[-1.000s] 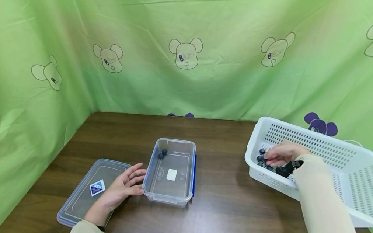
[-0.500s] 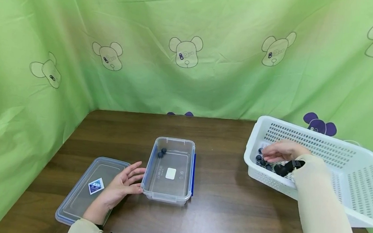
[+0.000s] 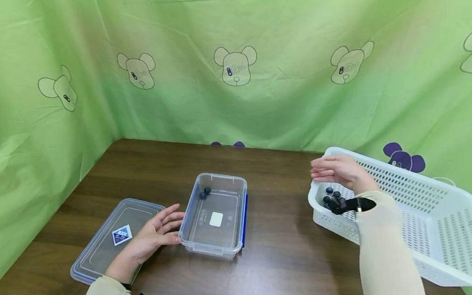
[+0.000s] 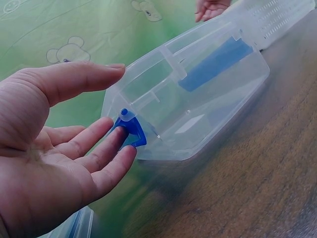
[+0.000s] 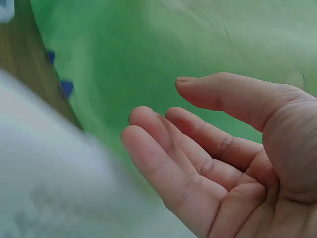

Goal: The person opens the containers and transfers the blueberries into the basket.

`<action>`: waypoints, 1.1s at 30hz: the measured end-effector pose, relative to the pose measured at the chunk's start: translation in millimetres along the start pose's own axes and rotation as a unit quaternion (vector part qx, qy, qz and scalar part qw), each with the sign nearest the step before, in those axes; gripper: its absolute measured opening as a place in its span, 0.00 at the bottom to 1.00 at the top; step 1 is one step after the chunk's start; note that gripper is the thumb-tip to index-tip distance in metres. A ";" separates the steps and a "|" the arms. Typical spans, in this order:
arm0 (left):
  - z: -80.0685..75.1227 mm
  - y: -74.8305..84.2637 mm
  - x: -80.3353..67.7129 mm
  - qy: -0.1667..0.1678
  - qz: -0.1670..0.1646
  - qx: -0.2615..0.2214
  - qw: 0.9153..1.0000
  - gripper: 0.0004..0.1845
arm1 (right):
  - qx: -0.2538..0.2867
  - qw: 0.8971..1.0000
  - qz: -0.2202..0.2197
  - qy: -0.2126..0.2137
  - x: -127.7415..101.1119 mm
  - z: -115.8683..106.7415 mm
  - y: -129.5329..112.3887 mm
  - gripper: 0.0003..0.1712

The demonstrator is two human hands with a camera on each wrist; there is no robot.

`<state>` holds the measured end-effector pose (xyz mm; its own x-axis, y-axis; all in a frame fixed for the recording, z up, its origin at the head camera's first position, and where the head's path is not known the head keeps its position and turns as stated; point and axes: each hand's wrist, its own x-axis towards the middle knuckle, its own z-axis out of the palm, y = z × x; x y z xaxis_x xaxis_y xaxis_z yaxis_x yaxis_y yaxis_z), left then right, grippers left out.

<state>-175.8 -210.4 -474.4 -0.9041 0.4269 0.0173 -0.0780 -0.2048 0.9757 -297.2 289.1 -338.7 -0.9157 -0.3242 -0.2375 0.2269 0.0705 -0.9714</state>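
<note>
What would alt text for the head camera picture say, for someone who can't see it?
A person's right hand hovers open and empty over the rim of a white basket holding a few dark berries. The left hand rests open against a clear box with two berries inside, its lid beside it on a brown table before a green curtain.

From my remote station, the head camera looked forward and down across the whole table (image 3: 284,273), while the left wrist camera sat close behind the left hand (image 4: 54,163), sharing the clear container (image 3: 215,216) with it, and the right wrist camera closely faced the right hand (image 5: 218,158).
</note>
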 end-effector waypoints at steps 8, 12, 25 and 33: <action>-0.6 -1.4 0.5 0.000 -0.001 0.003 1.000 0.52 | -0.047 0.998 -0.023 -0.041 32.5 70.6 -1.5 0.11; -0.3 -0.4 1.1 0.004 -0.004 0.002 1.000 0.52 | -0.083 0.993 -0.024 -0.085 51.6 109.4 4.8 0.22; -0.1 0.3 -0.8 0.006 -0.007 0.008 1.000 0.51 | -0.152 0.978 0.055 -0.130 94.2 207.5 28.8 0.17; -0.1 -1.3 -1.3 -0.007 0.007 0.011 1.000 0.51 | -0.168 0.973 0.096 -0.126 110.9 231.8 48.7 0.17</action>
<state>-174.6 -210.8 -475.6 -0.8990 0.4366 0.0339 -0.0561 -0.1915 0.9799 -310.8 37.9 -410.2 -0.7466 -0.4935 -0.4462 0.2251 0.4437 -0.8674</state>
